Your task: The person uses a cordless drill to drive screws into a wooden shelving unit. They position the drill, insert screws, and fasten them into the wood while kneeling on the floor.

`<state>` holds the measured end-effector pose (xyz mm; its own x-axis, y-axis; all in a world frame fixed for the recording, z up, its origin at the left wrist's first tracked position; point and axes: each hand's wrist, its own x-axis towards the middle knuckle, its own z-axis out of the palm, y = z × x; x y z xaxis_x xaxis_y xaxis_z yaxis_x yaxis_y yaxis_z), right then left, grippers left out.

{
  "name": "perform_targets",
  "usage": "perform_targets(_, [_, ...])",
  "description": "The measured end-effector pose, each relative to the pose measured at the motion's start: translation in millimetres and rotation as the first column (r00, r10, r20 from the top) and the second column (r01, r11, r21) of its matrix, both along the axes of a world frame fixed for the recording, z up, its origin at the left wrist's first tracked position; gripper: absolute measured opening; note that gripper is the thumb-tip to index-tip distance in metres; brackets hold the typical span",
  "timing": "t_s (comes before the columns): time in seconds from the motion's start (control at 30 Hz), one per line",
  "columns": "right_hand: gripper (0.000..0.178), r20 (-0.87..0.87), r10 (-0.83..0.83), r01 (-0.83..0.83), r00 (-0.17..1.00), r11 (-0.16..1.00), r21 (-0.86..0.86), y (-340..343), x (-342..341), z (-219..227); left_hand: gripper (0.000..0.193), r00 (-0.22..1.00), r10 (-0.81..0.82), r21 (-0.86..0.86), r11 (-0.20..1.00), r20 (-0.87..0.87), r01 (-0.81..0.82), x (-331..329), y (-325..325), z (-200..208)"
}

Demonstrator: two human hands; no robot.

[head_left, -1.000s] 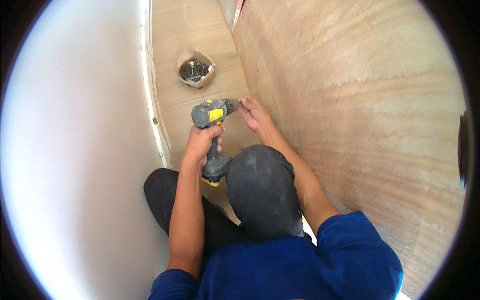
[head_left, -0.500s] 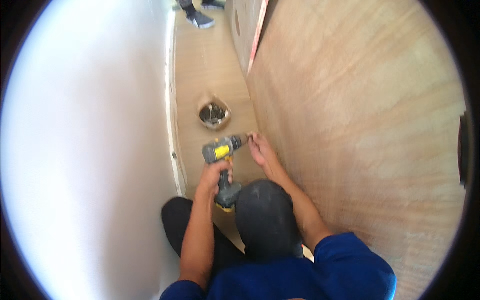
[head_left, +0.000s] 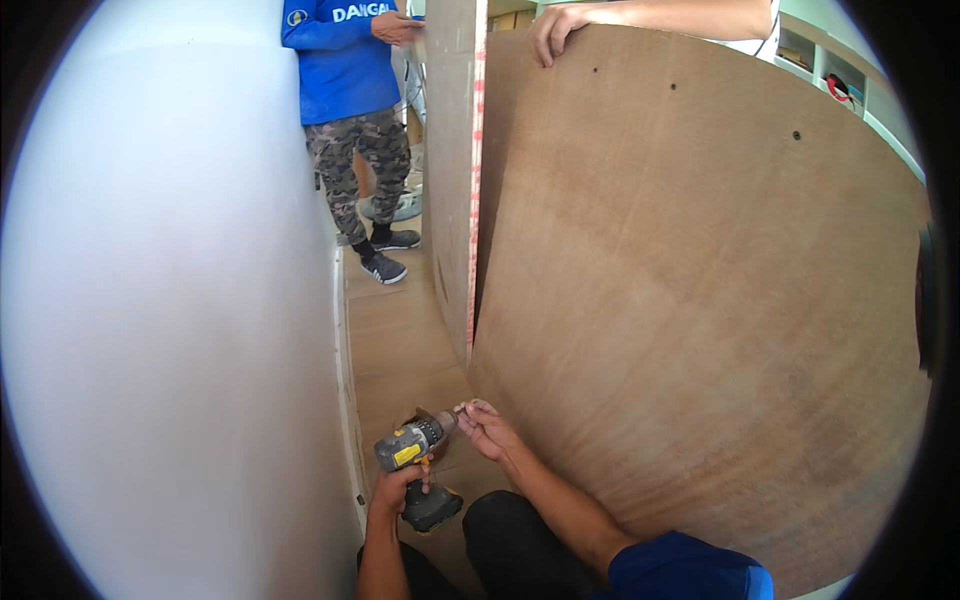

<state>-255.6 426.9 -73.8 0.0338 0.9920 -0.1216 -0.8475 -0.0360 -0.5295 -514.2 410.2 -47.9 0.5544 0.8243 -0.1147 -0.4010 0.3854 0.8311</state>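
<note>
My left hand (head_left: 396,488) is wrapped round the grip of a grey and yellow cordless drill (head_left: 408,447), its chuck pointing to the right. At the chuck's front, my right hand (head_left: 486,432) has its fingertips pinched together. What they hold is too small to make out. A large brown plywood panel (head_left: 680,300) leans close beside my right hand, with several dark screw heads or holes near its top edge. Behind the drill, a bag on the floor is mostly hidden.
A white wall (head_left: 180,300) rises on my left, above a narrow wood floor (head_left: 400,365). Another upright panel (head_left: 448,170) with a red-marked edge stands ahead. A person in a blue shirt (head_left: 345,65) stands beyond; another person's hand (head_left: 556,32) rests on the plywood's top edge.
My view has tilted up, bringing the plywood's top edge and the people into sight. My left hand keeps the drill, and my right fingers stay at its front. The bag is now mostly covered.
</note>
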Motion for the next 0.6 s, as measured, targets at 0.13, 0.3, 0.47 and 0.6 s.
perform_targets(0.13, [0.005,-0.001,-0.019,0.019,1.000,0.998,0.068,17.5,-2.7,35.6,0.021,0.976,0.137,0.311,0.947,-0.169,-0.080,1.7,2.4,22.1])
perform_targets(0.3, [0.009,-0.044,0.044,-0.044,0.998,0.999,0.010,46.6,-36.6,104.2,0.018,0.856,0.452,0.412,0.850,-0.252,-0.328,10.9,-9.8,28.5])
perform_targets(0.47, [0.012,-0.079,0.056,-0.064,0.995,0.993,-0.101,56.8,-75.2,186.7,0.024,0.695,0.653,0.433,0.743,-0.303,-0.510,37.1,-45.8,89.8])
perform_targets(0.6, [0.017,-0.131,0.020,-0.048,0.991,0.976,-0.213,57.0,-98.8,278.1,0.026,0.520,0.765,0.667,0.616,-0.380,-0.418,44.9,-56.9,168.5])
